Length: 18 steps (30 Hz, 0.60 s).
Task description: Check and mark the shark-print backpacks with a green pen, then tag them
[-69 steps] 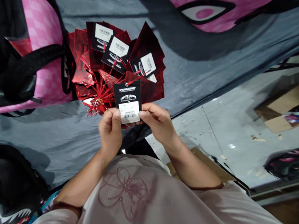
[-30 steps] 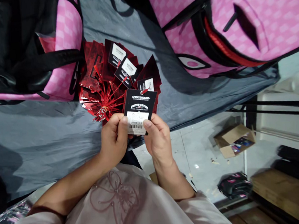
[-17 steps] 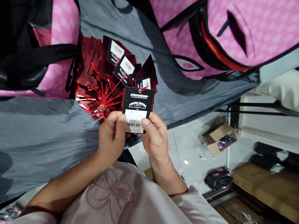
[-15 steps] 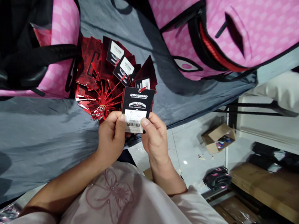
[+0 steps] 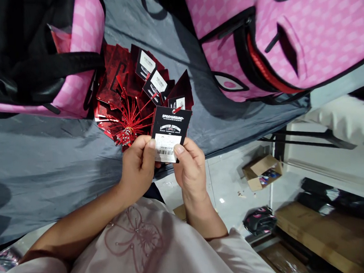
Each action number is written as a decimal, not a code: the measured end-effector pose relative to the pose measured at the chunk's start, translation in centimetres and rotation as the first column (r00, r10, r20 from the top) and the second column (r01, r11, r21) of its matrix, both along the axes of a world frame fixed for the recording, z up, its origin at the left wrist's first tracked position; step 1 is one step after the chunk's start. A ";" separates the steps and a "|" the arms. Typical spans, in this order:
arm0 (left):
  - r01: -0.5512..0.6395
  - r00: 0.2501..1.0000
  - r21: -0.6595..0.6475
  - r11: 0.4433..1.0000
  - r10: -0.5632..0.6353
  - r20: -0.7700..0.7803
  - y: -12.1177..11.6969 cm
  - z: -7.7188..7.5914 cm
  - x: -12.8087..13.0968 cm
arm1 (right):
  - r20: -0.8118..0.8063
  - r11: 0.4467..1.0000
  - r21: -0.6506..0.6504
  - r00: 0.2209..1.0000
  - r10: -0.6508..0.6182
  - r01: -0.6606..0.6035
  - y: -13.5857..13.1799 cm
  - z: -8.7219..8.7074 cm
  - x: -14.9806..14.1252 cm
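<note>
Between my two hands is a black hang tag (image 5: 171, 131) with white print and a barcode sticker on its lower half. My left hand (image 5: 139, 165) pinches its lower left edge, and my right hand (image 5: 190, 167) pinches the lower right corner with the thumb on top. A red cord runs through the tag's upper end. Just beyond lies a fanned bundle of red and black hang tags (image 5: 114, 74) on the grey cloth. Their red strings (image 5: 132, 111) gather at a tied knot with small metallic ends, close to my left hand.
A pink checkered backpack (image 5: 312, 29) with an eye design lies at the right of the grey table cloth (image 5: 61, 163). Another pink and black bag (image 5: 85, 34) is at the left. On the floor are an open carton (image 5: 260, 172), a wrapped black bag (image 5: 259, 221) and large cardboard boxes (image 5: 321, 230).
The view has shifted slightly, so bags and tags appear a little further right. Both hands keep the same grip on the hang tag.
</note>
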<state>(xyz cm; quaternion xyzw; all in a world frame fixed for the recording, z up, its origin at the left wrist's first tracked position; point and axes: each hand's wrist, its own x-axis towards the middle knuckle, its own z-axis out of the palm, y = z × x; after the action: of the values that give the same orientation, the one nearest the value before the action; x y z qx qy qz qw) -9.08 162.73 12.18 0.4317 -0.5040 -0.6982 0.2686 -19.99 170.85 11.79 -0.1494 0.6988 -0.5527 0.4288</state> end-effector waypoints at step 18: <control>0.025 0.998 0.087 0.996 -0.029 0.054 0.2 -0.2 -0.1 | 0.006 1.000 0.006 1.000 0.006 -0.006 0.3 -0.8 -0.4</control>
<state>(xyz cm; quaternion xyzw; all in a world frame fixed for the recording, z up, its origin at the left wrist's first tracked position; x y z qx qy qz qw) -9.22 162.97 11.95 0.4553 -0.4864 -0.7106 0.2261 -20.43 171.19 10.98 -0.1483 0.6987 -0.5498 0.4330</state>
